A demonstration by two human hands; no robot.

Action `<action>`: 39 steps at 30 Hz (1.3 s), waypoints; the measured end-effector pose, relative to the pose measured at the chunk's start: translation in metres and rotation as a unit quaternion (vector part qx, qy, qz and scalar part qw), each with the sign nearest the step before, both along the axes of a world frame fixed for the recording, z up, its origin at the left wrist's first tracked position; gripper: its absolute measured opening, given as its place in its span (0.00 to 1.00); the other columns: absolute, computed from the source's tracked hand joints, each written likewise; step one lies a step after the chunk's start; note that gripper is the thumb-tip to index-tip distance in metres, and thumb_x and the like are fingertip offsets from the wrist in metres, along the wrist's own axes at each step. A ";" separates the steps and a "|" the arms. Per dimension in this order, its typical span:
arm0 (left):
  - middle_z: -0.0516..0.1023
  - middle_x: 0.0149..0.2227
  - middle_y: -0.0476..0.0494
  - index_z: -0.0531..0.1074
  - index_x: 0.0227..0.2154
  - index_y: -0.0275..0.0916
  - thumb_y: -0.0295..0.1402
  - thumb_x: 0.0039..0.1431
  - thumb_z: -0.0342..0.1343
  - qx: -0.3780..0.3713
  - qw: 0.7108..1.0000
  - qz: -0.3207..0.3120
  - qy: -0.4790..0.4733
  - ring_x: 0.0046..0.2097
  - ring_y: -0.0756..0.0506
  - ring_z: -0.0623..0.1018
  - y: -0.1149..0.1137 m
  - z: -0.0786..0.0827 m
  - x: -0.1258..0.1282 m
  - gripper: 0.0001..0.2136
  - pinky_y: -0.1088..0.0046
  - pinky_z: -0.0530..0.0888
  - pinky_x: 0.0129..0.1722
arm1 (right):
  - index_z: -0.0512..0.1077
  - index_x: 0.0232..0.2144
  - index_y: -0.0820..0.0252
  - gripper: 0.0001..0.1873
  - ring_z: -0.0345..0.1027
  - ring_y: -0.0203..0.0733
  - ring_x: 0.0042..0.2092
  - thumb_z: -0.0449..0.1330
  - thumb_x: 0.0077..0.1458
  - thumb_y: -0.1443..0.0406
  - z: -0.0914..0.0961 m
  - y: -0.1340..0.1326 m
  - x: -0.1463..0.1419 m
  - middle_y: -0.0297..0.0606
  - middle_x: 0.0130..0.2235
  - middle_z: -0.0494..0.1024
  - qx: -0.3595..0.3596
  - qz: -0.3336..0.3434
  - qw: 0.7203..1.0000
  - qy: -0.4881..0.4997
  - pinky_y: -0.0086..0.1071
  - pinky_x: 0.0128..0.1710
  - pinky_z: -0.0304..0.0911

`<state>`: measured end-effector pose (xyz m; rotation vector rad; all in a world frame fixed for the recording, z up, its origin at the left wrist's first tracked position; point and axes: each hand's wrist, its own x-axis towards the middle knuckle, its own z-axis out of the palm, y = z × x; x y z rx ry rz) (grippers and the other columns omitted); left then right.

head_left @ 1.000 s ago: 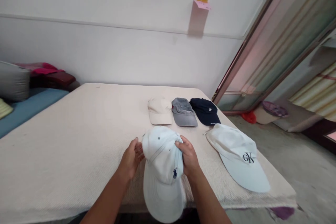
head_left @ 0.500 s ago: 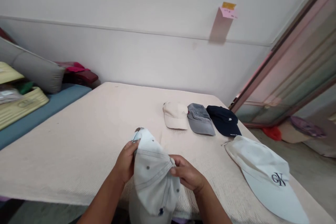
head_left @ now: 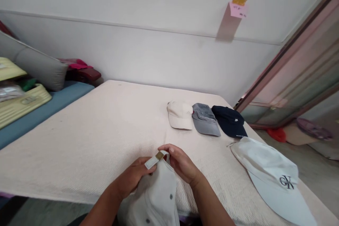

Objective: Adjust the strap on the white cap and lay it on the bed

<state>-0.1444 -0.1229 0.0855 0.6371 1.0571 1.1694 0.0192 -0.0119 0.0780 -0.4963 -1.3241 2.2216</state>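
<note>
A pale white cap (head_left: 156, 197) hangs over the near edge of the cloth-covered table (head_left: 92, 137), its back turned up toward me. My left hand (head_left: 135, 176) grips the cap's rear beside the strap. My right hand (head_left: 180, 164) pinches the back strap with its small brass buckle (head_left: 159, 155). To the right lies a white cap with a dark logo (head_left: 272, 180). Farther back sit a cream cap (head_left: 180, 114), a grey cap (head_left: 205, 123) and a navy cap (head_left: 230, 121) in a row.
A white wall runs behind the table, with a pink sticky note (head_left: 238, 9) on it. At the left a blue mattress (head_left: 39, 109) carries a grey cushion (head_left: 34, 65), yellow folded items (head_left: 18, 104) and red cloth. A sliding glass door (head_left: 299, 74) stands at the right.
The cap was pulled toward me and turned so its back strap faces up. Both hands shifted from the crown's sides to the strap and buckle. My view swung left.
</note>
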 end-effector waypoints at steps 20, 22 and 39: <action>0.77 0.26 0.47 0.79 0.30 0.37 0.34 0.42 0.66 -0.059 0.996 0.044 0.055 0.30 0.48 0.72 0.008 0.012 0.013 0.10 0.74 0.66 0.31 | 0.68 0.31 0.60 0.10 0.44 0.24 0.15 0.64 0.49 0.61 0.007 0.003 0.010 0.22 0.16 0.59 -0.041 -0.061 0.997 -0.013 0.22 0.15 0.36; 0.79 0.29 0.45 0.79 0.31 0.37 0.33 0.42 0.66 -0.057 0.997 0.048 0.033 0.32 0.46 0.74 0.008 0.012 0.013 0.11 0.73 0.67 0.34 | 0.68 0.31 0.60 0.11 0.44 0.23 0.15 0.64 0.48 0.61 0.007 0.004 0.011 0.22 0.18 0.58 -0.039 -0.055 0.998 -0.017 0.22 0.15 0.37; 0.76 0.24 0.46 0.76 0.26 0.34 0.36 0.51 0.62 -0.050 0.998 0.030 -0.026 0.25 0.50 0.71 0.011 -0.001 0.008 0.09 0.76 0.65 0.28 | 0.69 0.28 0.59 0.05 0.52 0.31 0.19 0.56 0.50 0.63 -0.022 0.011 -0.006 0.25 0.18 0.61 0.218 -0.208 0.934 -0.192 0.27 0.20 0.48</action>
